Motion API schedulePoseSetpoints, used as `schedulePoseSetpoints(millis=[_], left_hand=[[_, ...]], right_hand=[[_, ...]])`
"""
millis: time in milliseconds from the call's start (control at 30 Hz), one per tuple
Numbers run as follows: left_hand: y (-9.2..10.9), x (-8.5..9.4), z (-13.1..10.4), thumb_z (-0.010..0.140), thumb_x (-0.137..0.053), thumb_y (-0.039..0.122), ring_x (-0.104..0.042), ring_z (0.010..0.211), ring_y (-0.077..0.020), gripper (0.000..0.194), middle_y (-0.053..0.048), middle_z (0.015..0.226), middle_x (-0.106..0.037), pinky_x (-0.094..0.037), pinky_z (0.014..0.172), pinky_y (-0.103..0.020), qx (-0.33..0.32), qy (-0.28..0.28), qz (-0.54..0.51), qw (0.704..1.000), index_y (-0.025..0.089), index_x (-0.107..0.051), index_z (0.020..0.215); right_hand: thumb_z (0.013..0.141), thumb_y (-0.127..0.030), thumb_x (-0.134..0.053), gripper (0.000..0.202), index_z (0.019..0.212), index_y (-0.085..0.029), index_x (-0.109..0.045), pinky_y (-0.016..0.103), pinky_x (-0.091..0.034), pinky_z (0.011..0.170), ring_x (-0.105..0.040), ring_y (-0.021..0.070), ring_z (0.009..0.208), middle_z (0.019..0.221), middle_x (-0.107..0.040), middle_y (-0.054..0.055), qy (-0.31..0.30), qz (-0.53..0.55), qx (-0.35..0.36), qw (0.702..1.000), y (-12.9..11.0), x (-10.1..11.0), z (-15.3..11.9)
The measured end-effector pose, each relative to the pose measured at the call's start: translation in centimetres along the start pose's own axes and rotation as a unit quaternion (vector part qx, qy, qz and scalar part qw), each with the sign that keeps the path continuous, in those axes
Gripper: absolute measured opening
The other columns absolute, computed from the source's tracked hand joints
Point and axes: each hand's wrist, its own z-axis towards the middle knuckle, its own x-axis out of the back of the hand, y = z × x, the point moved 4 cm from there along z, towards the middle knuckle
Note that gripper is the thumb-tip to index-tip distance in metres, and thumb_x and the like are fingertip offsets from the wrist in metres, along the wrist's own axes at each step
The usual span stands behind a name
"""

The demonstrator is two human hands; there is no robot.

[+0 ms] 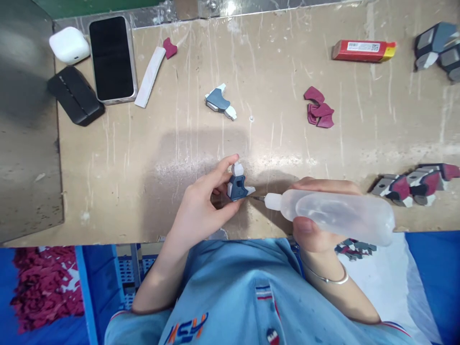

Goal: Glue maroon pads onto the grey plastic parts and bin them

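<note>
Between the thumb and fingers of my left hand [201, 203] is a small dark blue-grey plastic part [236, 188] with light grey ends, held just above the bench. My right hand [316, 235] grips a translucent squeeze bottle [341, 213] lying sideways, its thin metal nozzle pointing left. The nozzle tip comes close to the part's lower right end; whether they touch I cannot tell. Farther back on the bench lies a similar blue-grey part [218, 100]. A small pile of maroon pieces [319, 109] sits to its right.
Along the bench [118, 143] are a phone [112, 60], a white case [69, 45], a black box [76, 96], a white strip [150, 76] and a red box [362, 51]. Joined grey-and-maroon parts [409, 187] lie at right. Below left, a blue bin [98, 287] stands beside maroon pieces [50, 287].
</note>
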Motion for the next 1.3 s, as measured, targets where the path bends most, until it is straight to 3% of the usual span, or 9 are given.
schedulePoseSetpoints(millis=[400, 800, 900, 967, 1100, 1167, 1233, 1267, 1300], left_hand=[[-0.2, 0.2, -0.1, 0.085, -0.08, 0.012, -0.071, 0.078, -0.0142, 0.071, -0.001, 0.114, -0.084, -0.06, 0.073, -0.028, -0.007, -0.004, -0.004, 1.0, 0.031, -0.063, 0.152], [0.2, 0.0, 0.1, 0.087, -0.078, 0.017, -0.075, 0.088, -0.0194, 0.066, -0.001, 0.115, -0.085, -0.062, 0.086, -0.033, 0.019, -0.023, 0.023, 0.999, 0.032, -0.064, 0.149], [0.1, 0.0, 0.1, 0.086, -0.078, 0.016, -0.074, 0.086, -0.0183, 0.066, -0.002, 0.115, -0.085, -0.062, 0.084, -0.031, 0.015, -0.02, 0.021, 0.999, 0.031, -0.065, 0.149], [0.0, 0.0, 0.0, 0.086, -0.078, 0.017, -0.073, 0.086, -0.0177, 0.067, -0.002, 0.116, -0.085, -0.061, 0.083, -0.03, 0.015, -0.015, 0.02, 1.0, 0.031, -0.064, 0.15], [-0.3, 0.0, 0.0, 0.088, -0.077, 0.021, -0.073, 0.086, -0.0181, 0.063, -0.004, 0.115, -0.086, -0.062, 0.082, -0.031, 0.007, -0.013, 0.034, 0.999, 0.03, -0.064, 0.149], [-0.6, 0.1, 0.0, 0.089, -0.077, 0.023, -0.073, 0.085, -0.0183, 0.062, -0.004, 0.112, -0.086, -0.062, 0.081, -0.031, -0.009, -0.01, 0.044, 0.999, 0.031, -0.065, 0.149], [-1.0, 0.1, 0.0, 0.089, -0.077, 0.024, -0.073, 0.084, -0.0182, 0.062, -0.003, 0.111, -0.087, -0.062, 0.079, -0.03, -0.023, -0.003, 0.051, 0.998, 0.032, -0.065, 0.149], [-1.1, 0.2, 0.1, 0.088, -0.077, 0.024, -0.073, 0.083, -0.0183, 0.062, -0.003, 0.111, -0.087, -0.063, 0.078, -0.03, -0.027, 0.0, 0.053, 0.998, 0.033, -0.065, 0.149], [-1.3, 0.2, 0.1, 0.088, -0.078, 0.024, -0.074, 0.084, -0.0186, 0.063, -0.003, 0.112, -0.087, -0.063, 0.079, -0.031, -0.026, 0.001, 0.055, 0.998, 0.034, -0.065, 0.149]], right_hand=[[0.101, -0.063, -0.065, 0.041, 0.118, -0.027, -0.077, 0.038, -0.063, 0.064, -0.074, 0.0221, 0.078, 0.096, -0.074, 0.004, 0.018, -0.088, 0.016, 0.996, 0.0, 0.4, -0.2], [0.097, -0.062, -0.072, 0.038, 0.115, -0.03, -0.078, 0.042, -0.064, 0.064, -0.075, 0.0257, 0.078, 0.092, -0.075, 0.006, 0.019, -0.087, -0.01, 0.996, -0.1, 0.1, -0.2], [0.092, -0.063, -0.078, 0.04, 0.109, -0.027, -0.079, 0.041, -0.06, 0.061, -0.073, 0.0254, 0.077, 0.091, -0.076, 0.006, 0.041, -0.055, -0.032, 0.997, -0.1, 0.0, -0.3], [0.088, -0.065, -0.082, 0.04, 0.102, -0.027, -0.079, 0.038, -0.055, 0.055, -0.069, 0.0228, 0.07, 0.086, -0.074, 0.004, 0.066, 0.047, -0.098, 0.992, 0.9, 0.4, 0.1], [0.102, -0.067, -0.057, 0.044, 0.099, -0.027, -0.076, 0.034, -0.04, 0.041, -0.047, 0.0166, 0.048, 0.064, -0.056, -0.003, 0.049, 0.296, -0.271, 0.915, 5.9, 3.2, 1.8], [0.108, -0.05, -0.054, 0.033, 0.109, -0.023, -0.074, 0.034, -0.049, 0.049, -0.051, 0.0161, 0.053, 0.068, -0.061, -0.003, -0.018, 0.467, -0.356, 0.809, 8.8, 5.1, 2.5], [0.111, -0.029, -0.051, 0.025, 0.121, -0.017, -0.07, 0.032, -0.058, 0.061, -0.063, 0.0164, 0.065, 0.079, -0.071, 0.001, -0.04, 0.645, -0.356, 0.675, 10.6, 7.3, 3.1], [0.11, -0.025, -0.051, 0.025, 0.124, -0.016, -0.069, 0.031, -0.06, 0.065, -0.066, 0.0163, 0.07, 0.084, -0.074, 0.003, -0.047, 0.687, -0.337, 0.641, 11.0, 8.1, 3.4], [0.11, -0.025, -0.052, 0.025, 0.127, -0.016, -0.068, 0.031, -0.06, 0.066, -0.067, 0.0162, 0.072, 0.088, -0.075, 0.003, -0.056, 0.697, -0.319, 0.64, 11.1, 8.6, 3.5]])
